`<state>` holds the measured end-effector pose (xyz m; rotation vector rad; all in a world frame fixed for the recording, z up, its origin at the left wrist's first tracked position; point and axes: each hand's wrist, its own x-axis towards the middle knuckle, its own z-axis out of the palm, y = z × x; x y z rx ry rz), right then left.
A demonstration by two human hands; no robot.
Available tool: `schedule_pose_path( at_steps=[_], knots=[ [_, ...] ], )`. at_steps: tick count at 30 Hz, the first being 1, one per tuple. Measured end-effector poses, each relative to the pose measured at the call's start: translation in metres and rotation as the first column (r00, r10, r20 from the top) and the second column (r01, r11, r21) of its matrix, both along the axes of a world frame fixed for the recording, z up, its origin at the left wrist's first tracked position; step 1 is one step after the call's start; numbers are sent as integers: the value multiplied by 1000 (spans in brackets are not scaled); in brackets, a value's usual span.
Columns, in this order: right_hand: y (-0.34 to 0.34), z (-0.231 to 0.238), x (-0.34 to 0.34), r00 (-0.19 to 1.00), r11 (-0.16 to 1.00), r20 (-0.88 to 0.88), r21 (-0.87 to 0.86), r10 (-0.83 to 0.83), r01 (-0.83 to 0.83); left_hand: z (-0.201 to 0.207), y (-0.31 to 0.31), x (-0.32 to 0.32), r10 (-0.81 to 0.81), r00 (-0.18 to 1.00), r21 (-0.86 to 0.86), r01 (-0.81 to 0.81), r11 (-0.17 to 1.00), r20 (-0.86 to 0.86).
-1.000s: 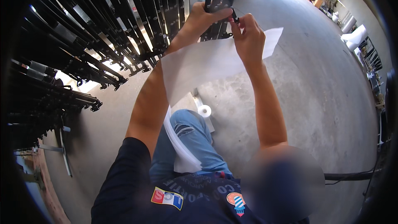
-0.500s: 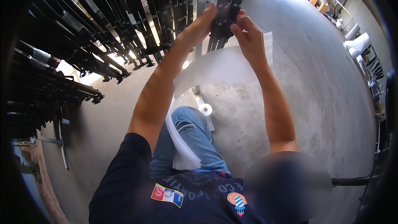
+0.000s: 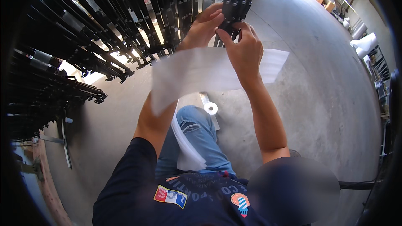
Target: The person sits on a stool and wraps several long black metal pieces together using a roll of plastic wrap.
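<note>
The right hand [image 3: 245, 52] is narrow, thumb and forefinger curved round the lower end of the black bars [image 3: 238, 1]. The left hand [image 3: 205, 26] is half curled at their left side; whether it grips them I cannot tell. Half a second ago the left hand was stretched farther up along the bars; now it has bent down nearer the right one. The white sheet [image 3: 201, 69], then behind the left forearm, now crosses in front of it, its blurred left end hanging down. The white roll [image 3: 211, 109] remains beside the knee.
</note>
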<state>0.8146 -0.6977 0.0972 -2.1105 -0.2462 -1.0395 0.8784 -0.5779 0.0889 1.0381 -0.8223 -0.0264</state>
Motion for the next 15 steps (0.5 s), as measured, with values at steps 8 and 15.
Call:
schedule_pose_path(
  at_steps=[8, 15],
  knots=[
    [15, 10, 5, 994, 994, -32, 17, -106, 107, 21, -2, 1, 62, 995, 92, -55, 994, -72],
    [9, 9, 7, 988, 987, 38, -59, -147, 149, 29, -3, 2, 243, 968, 130, -249, 960, 58]
  ],
)
